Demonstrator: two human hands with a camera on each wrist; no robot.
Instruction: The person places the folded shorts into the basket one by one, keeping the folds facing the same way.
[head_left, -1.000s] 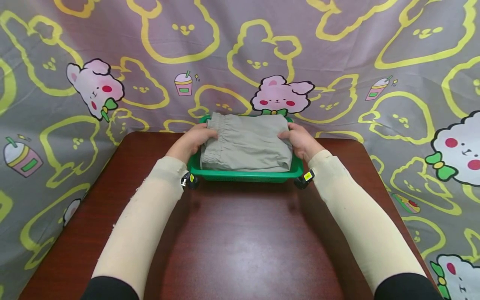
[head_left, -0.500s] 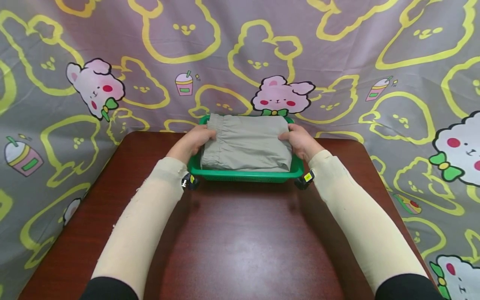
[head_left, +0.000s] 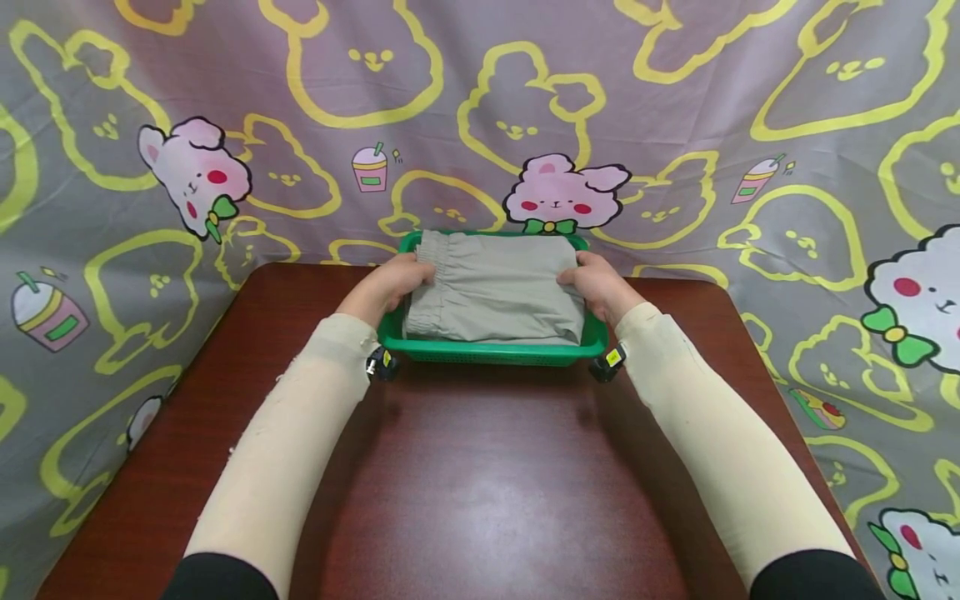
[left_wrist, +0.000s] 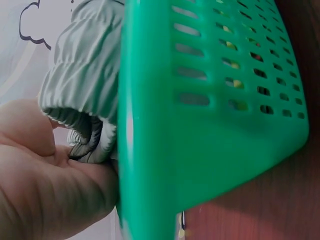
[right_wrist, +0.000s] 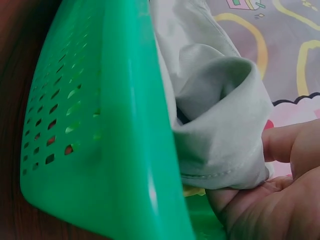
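A pair of folded grey pants (head_left: 498,287), with a gathered elastic waistband at the left, lies within the rim of a green plastic basket (head_left: 491,353). My left hand (head_left: 390,283) grips the waistband end, thumb on top and the other fingers beneath. At the opposite end my right hand (head_left: 598,282) pinches the folded edge the same way. In the left wrist view the rolled waistband (left_wrist: 82,75) stands just inside the basket wall. The right wrist view shows a stitched hem (right_wrist: 220,175) between thumb and fingers. The fingers under the cloth are mostly hidden.
The basket stands at the far side of a dark red-brown table (head_left: 487,467), close to a patterned curtain (head_left: 450,100). Something yellow (right_wrist: 192,191) shows below the pants inside the basket. Bits of red and yellow show through its holes.
The pants have sunk slightly lower into the basket, and more of the back rim shows. Both hands keep their hold and have moved down only a little.
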